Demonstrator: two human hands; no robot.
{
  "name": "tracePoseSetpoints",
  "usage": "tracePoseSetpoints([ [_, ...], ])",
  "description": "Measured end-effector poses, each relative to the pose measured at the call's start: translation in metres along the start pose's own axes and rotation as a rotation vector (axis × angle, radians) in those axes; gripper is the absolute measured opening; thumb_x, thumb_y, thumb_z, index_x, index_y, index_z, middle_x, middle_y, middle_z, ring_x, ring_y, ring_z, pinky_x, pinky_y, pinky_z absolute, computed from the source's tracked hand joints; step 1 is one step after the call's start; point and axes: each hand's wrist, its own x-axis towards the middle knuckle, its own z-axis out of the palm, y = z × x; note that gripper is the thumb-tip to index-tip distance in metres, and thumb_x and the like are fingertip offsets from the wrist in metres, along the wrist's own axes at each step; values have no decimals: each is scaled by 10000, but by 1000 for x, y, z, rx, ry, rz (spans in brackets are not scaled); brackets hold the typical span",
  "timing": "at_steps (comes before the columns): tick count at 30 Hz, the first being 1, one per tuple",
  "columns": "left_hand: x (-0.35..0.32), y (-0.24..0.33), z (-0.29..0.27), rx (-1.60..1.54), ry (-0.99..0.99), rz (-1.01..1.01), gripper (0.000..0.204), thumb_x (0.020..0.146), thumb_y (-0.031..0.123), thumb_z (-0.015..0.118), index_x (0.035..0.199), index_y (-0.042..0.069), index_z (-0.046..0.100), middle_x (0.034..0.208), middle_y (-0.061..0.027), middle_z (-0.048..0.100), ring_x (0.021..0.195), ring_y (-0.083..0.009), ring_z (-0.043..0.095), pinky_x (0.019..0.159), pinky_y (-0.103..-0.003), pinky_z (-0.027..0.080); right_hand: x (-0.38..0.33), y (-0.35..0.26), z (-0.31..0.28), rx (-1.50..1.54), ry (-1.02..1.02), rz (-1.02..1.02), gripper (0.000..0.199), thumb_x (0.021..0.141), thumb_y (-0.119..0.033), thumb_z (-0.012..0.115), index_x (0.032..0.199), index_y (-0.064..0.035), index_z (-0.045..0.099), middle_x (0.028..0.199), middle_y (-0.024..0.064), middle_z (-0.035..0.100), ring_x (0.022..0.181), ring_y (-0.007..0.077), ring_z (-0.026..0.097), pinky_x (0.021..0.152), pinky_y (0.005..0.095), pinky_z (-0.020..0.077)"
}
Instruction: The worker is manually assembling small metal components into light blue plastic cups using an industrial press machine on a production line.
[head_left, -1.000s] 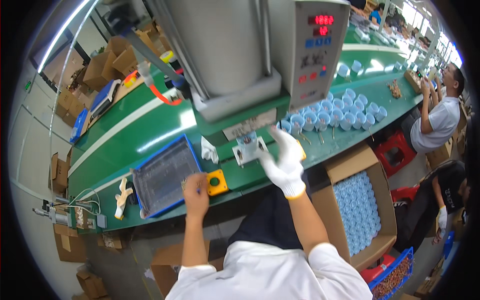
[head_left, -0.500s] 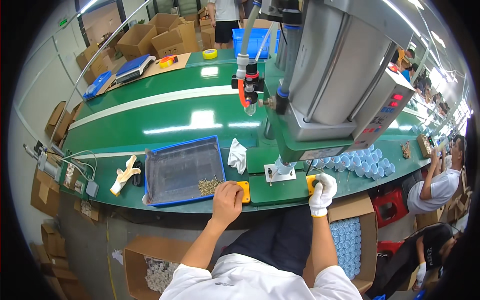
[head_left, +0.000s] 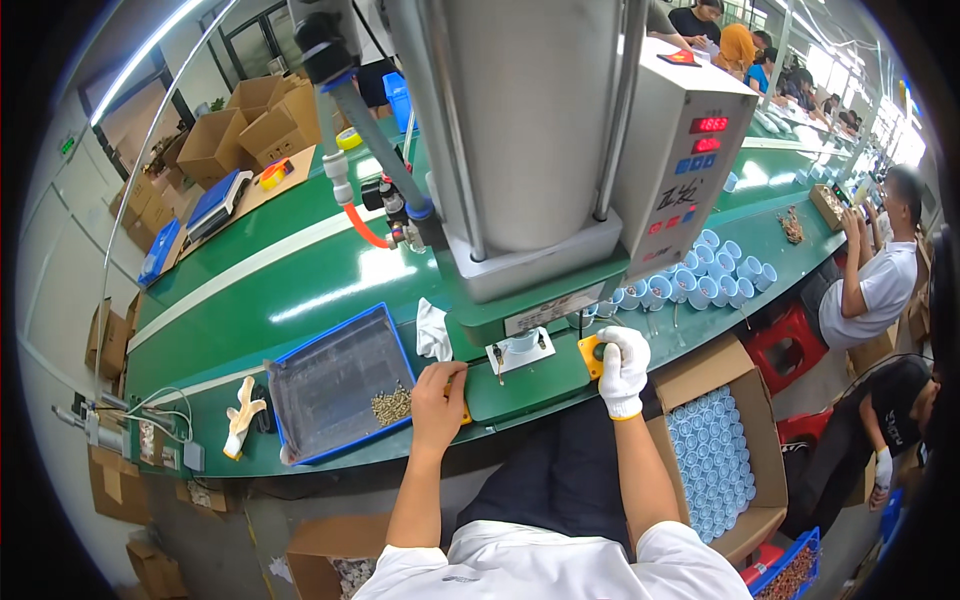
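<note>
yellow button boxes sit on the near edge of the green press base, one under each hand. left hand (head_left: 437, 398), bare, lies flat over the left yellow button box (head_left: 462, 408) at about 7 o'clock from the small white fixture plate (head_left: 520, 350); its fingers are pressed down together on the box, pinching nothing. right hand (head_left: 622, 368), in a white glove, covers the right yellow button box (head_left: 590, 354) at about 3 o'clock from that plate, fingers curled closed over the top of it. on the plate stands a pale blue cap (head_left: 523, 343), directly below the ram of the big grey press (head_left: 510, 150).

at 9 o'clock from the left hand lies a blue tray (head_left: 300, 440) with a heap of small brass parts (head_left: 392, 405) in its near right corner, just beside the fingers. a white rag (head_left: 432, 332) lies between the tray and the press. a spare white glove (head_left: 240, 418) lies at the tray's left end. at 4 o'clock from the right hand a cardboard box (head_left: 700, 375) holds rows of blue caps. farther off, at 1 o'clock, more blue caps (head_left: 715, 275) stand on the green table (head_left: 260, 300) beside the grey control box (head_left: 690, 150). another person in a white shirt (head_left: 880, 290) works at the far right.
</note>
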Motion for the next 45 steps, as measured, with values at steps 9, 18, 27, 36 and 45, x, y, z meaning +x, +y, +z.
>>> tracePoseSetpoints([
  [9,-1,-4,0,-16,-3,-37,103,1002,12,733,1093,-18,770,1041,-159,784,944,-324,764,834,-396,590,3,2,-1,112,1,27,158,975,-43,632,1066,-50,762,1040,133,758,959,334,710,902,432,563],
  [18,35,34,-3,-77,-42,61,106,922,20,839,1008,-22,792,947,-126,785,866,-229,740,814,-350,573,0,14,1,182,40,96,158,985,-28,641,1069,-27,776,1037,142,757,940,322,725,881,420,578],
  [27,85,71,2,-56,-192,-83,168,918,141,878,1001,4,826,801,-21,711,735,-108,542,712,-271,484,-2,6,-1,181,59,108,157,1005,-46,640,1068,-22,782,1023,143,767,927,309,737,876,410,589],
  [36,119,84,14,127,-426,-146,312,907,245,873,1126,25,841,960,-23,837,774,-103,605,742,-289,530,-5,15,3,225,65,160,156,1014,-67,640,1063,-18,779,1023,143,771,932,314,739,876,415,587],
  [45,125,75,13,136,-531,-129,400,909,240,863,1224,4,788,1006,-56,843,874,-128,692,836,-303,579,-9,22,0,169,21,107,184,1074,-77,599,1148,24,733,1059,140,783,963,240,759,923,374,599],
])
